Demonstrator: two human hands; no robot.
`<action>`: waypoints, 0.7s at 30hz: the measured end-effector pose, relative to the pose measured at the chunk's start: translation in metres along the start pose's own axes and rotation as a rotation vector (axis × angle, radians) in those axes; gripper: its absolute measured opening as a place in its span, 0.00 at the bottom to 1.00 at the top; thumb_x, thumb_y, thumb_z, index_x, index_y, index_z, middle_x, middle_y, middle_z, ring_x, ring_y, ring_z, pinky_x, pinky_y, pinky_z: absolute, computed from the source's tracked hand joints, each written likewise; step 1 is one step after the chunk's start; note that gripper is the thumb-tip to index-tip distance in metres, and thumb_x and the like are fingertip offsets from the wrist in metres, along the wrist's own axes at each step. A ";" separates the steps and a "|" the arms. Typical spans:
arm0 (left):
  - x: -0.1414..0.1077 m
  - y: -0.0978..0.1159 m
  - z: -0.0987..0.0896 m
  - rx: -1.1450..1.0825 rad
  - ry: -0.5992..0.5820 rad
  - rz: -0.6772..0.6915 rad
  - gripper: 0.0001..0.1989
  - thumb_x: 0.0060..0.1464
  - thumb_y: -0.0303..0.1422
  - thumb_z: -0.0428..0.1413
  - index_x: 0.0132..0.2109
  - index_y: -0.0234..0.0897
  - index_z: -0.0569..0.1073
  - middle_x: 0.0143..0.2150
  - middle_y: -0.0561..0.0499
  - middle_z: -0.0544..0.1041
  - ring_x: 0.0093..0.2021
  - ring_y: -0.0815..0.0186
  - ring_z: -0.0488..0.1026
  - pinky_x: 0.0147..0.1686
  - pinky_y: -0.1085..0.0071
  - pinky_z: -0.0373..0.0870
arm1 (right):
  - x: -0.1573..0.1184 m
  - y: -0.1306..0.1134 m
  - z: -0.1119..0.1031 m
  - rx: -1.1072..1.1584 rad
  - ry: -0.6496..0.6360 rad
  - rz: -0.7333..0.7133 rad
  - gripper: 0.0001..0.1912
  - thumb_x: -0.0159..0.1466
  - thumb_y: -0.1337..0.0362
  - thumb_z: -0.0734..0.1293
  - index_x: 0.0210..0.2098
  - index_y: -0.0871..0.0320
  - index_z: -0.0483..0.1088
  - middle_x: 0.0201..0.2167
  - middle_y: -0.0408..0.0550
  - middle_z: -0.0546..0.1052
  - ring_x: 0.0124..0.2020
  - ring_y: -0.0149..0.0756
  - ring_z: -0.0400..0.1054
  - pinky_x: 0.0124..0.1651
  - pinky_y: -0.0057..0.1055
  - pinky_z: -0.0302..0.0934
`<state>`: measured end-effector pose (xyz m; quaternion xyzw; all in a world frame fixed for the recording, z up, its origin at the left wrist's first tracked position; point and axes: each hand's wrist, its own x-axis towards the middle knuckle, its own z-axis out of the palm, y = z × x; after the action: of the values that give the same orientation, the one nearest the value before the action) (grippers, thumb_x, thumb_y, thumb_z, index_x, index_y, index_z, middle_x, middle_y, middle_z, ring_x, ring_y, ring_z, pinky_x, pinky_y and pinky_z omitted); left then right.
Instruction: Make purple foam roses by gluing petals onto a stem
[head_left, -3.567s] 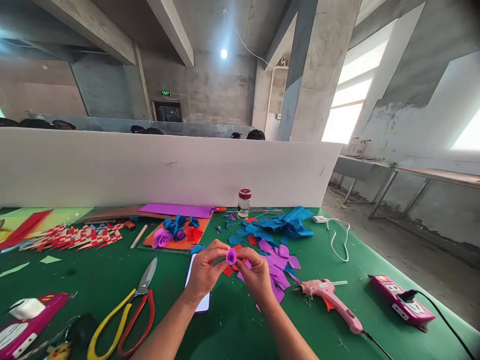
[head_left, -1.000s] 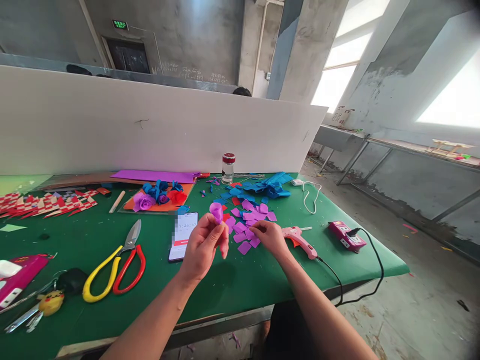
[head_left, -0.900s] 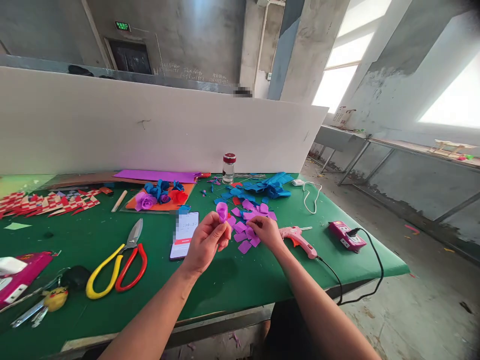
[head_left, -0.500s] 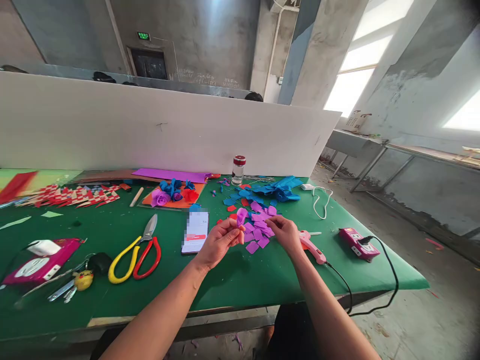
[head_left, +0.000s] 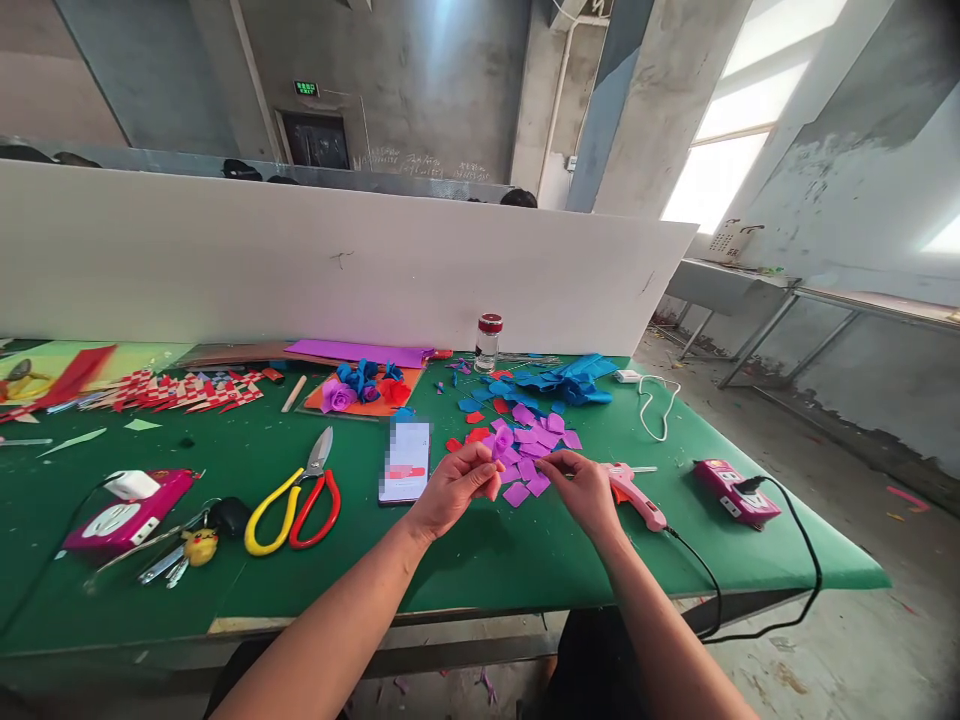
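My left hand (head_left: 456, 488) is closed in a pinch on a small purple paper flower (head_left: 502, 438), which stands up above the fingertips. Close by on the right, my right hand (head_left: 583, 490) has thumb and forefinger pressed together at the edge of the loose purple paper petals (head_left: 516, 495). Whether a petal is between those fingers I cannot make out. Red petals (head_left: 477, 435) lie just behind my left hand. A pink glue gun (head_left: 636, 494) rests right beside my right hand, its nozzle pointing away to the right.
A phone (head_left: 405, 462) lies left of my left hand, then open scissors (head_left: 306, 490). Finished paper flowers (head_left: 339, 397) sit on an orange sheet. Behind are blue crepe paper (head_left: 574, 380) and a lidded jar (head_left: 488, 345). Pink power strips (head_left: 735, 492) lie at both sides; a white board (head_left: 337, 265) stands behind.
The view has shifted slightly left, so the table appears further right. My right hand has come down a little against the petals; my left hand still grips the flower.
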<state>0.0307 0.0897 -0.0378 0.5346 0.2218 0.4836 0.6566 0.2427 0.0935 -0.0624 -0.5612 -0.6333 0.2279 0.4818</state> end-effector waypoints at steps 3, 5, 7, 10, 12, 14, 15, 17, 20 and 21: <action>-0.001 0.000 0.001 0.047 -0.022 -0.009 0.10 0.53 0.39 0.61 0.36 0.35 0.76 0.23 0.53 0.71 0.25 0.70 0.66 0.30 0.70 0.60 | -0.001 0.000 -0.002 0.003 0.002 -0.002 0.19 0.58 0.48 0.65 0.29 0.57 0.76 0.24 0.47 0.78 0.28 0.40 0.70 0.34 0.34 0.61; -0.001 0.000 0.001 0.068 -0.038 -0.013 0.11 0.54 0.40 0.59 0.37 0.35 0.78 0.24 0.51 0.71 0.27 0.68 0.67 0.31 0.69 0.61 | -0.004 0.000 -0.001 -0.001 0.007 0.005 0.19 0.58 0.48 0.66 0.30 0.57 0.77 0.24 0.47 0.78 0.28 0.40 0.69 0.33 0.33 0.61; -0.001 0.000 0.001 0.066 -0.047 -0.012 0.12 0.54 0.40 0.59 0.37 0.35 0.79 0.25 0.50 0.71 0.28 0.67 0.68 0.32 0.68 0.62 | -0.005 0.000 0.000 -0.004 0.002 0.010 0.19 0.58 0.48 0.66 0.31 0.57 0.77 0.24 0.47 0.78 0.28 0.40 0.69 0.33 0.33 0.60; -0.001 -0.001 0.001 0.060 -0.026 -0.001 0.12 0.54 0.40 0.59 0.37 0.36 0.79 0.25 0.50 0.72 0.28 0.66 0.69 0.33 0.68 0.62 | -0.004 0.001 0.001 -0.018 -0.015 0.004 0.19 0.59 0.48 0.65 0.31 0.57 0.77 0.24 0.47 0.78 0.28 0.40 0.69 0.33 0.33 0.61; 0.000 -0.001 0.000 0.066 0.015 0.018 0.10 0.53 0.39 0.60 0.36 0.36 0.79 0.25 0.51 0.73 0.28 0.66 0.69 0.33 0.68 0.62 | 0.003 0.004 0.001 -0.076 -0.026 -0.010 0.17 0.60 0.50 0.64 0.30 0.57 0.76 0.25 0.47 0.78 0.28 0.40 0.70 0.33 0.32 0.61; 0.001 -0.002 -0.001 0.079 0.050 0.036 0.09 0.52 0.38 0.61 0.36 0.37 0.79 0.23 0.52 0.73 0.26 0.67 0.68 0.32 0.69 0.61 | 0.014 0.006 -0.001 -0.156 -0.032 -0.026 0.15 0.60 0.53 0.64 0.30 0.56 0.76 0.26 0.47 0.79 0.28 0.39 0.71 0.33 0.32 0.61; 0.002 -0.002 -0.002 0.086 0.059 0.041 0.09 0.51 0.37 0.62 0.37 0.37 0.79 0.22 0.53 0.72 0.26 0.68 0.67 0.31 0.69 0.61 | 0.021 0.008 -0.002 -0.191 -0.035 -0.033 0.13 0.60 0.55 0.64 0.30 0.56 0.76 0.27 0.47 0.79 0.28 0.39 0.71 0.33 0.31 0.61; 0.003 -0.002 -0.003 0.085 0.066 0.044 0.10 0.50 0.36 0.62 0.39 0.37 0.79 0.21 0.54 0.71 0.24 0.68 0.67 0.30 0.70 0.60 | 0.036 0.011 -0.003 -0.254 -0.050 -0.045 0.10 0.59 0.60 0.65 0.30 0.56 0.77 0.26 0.47 0.80 0.28 0.38 0.71 0.32 0.30 0.60; 0.005 -0.001 -0.004 0.100 0.064 0.025 0.09 0.49 0.35 0.63 0.38 0.36 0.79 0.19 0.55 0.69 0.23 0.69 0.66 0.27 0.71 0.59 | 0.058 0.015 -0.003 -0.355 -0.098 -0.068 0.08 0.57 0.66 0.66 0.28 0.54 0.78 0.27 0.46 0.80 0.29 0.38 0.71 0.33 0.29 0.58; 0.005 -0.001 -0.004 0.109 0.067 0.018 0.09 0.49 0.36 0.63 0.38 0.36 0.78 0.19 0.55 0.69 0.22 0.70 0.66 0.26 0.72 0.58 | 0.065 0.016 -0.002 -0.387 -0.117 -0.075 0.08 0.57 0.67 0.66 0.27 0.54 0.78 0.27 0.46 0.80 0.30 0.38 0.72 0.33 0.29 0.58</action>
<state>0.0303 0.0957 -0.0385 0.5549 0.2651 0.4943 0.6143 0.2585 0.1575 -0.0518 -0.6052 -0.7126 0.1159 0.3355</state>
